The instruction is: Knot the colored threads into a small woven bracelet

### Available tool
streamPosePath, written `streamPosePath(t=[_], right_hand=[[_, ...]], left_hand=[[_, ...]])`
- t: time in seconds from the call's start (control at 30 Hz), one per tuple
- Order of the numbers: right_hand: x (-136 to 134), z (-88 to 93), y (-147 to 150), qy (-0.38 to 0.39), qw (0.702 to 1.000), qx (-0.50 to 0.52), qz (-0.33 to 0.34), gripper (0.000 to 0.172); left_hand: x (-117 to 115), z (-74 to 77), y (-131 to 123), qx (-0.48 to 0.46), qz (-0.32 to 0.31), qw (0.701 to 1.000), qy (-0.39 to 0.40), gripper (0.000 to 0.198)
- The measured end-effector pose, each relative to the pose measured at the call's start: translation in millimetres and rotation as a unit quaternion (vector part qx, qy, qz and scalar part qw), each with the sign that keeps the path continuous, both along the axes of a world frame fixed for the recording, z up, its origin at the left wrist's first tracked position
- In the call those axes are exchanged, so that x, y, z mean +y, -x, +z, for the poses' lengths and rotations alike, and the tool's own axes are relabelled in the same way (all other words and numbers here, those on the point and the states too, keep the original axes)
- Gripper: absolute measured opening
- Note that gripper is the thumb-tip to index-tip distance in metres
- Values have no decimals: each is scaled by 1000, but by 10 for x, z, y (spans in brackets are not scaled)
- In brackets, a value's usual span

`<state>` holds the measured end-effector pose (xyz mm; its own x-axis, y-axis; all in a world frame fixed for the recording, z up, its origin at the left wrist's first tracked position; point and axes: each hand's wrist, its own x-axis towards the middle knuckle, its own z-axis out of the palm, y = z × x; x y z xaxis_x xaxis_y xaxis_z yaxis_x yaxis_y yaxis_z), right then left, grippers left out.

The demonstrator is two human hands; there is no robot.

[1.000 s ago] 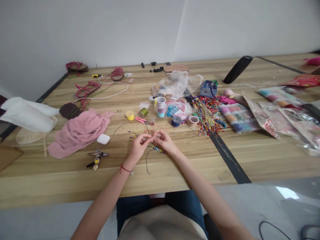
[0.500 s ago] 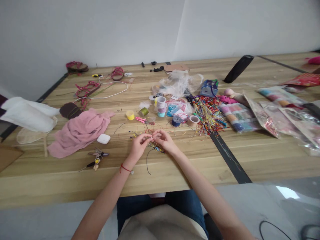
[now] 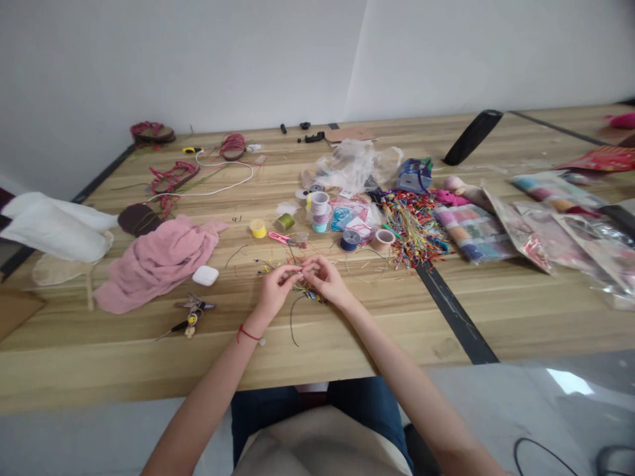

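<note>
My left hand [image 3: 276, 289] and my right hand [image 3: 327, 283] meet fingertip to fingertip just above the table [image 3: 149, 367]. Both are closed in a pinch on thin cord, though the exact strand between the fingertips is too small to make out. Beneath the fingers lies a small multicoloured cord bundle [image 3: 313, 296], partly hidden by them. A dark loose cord [image 3: 292, 322] curves from it toward the table's front edge. Just beyond the hands are pink-handled thread snips [image 3: 280, 238], a yellow spool [image 3: 258, 229] and an olive-green spool [image 3: 285, 222]. A red string bracelet circles my left wrist.
To the right are a navy spool [image 3: 350, 240], a beige spool [image 3: 385, 239], and a heap of colourful cords [image 3: 417, 228]. Stacked white spools [image 3: 318, 202] stand before a plastic bag [image 3: 354, 162]. A pink cloth [image 3: 161, 264], white case [image 3: 205, 275] and keys [image 3: 192, 314] lie left.
</note>
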<state>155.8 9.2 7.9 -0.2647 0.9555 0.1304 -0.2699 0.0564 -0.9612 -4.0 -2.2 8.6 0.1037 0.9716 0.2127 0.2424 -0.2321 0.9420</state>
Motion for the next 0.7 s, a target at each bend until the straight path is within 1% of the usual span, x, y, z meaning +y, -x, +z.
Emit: streamPosePath(t=[0.1, 0.27, 0.43, 0.7], right_hand=[[-13, 26, 12, -6, 1000, -5, -4, 31], [-22, 70, 6, 4, 1000, -4, 1, 33], [-17, 59, -5, 24, 1000, 11, 12, 35], [-15, 51, -8, 36, 999, 29, 25, 34]], left_hand=[[-3, 20, 2, 8, 5, 1000, -8, 19], [-19, 73, 2, 42, 10, 998, -44, 19], [-29, 72, 0, 65, 10, 995, -74, 15], [-49, 100, -4, 88, 9, 991, -98, 12]])
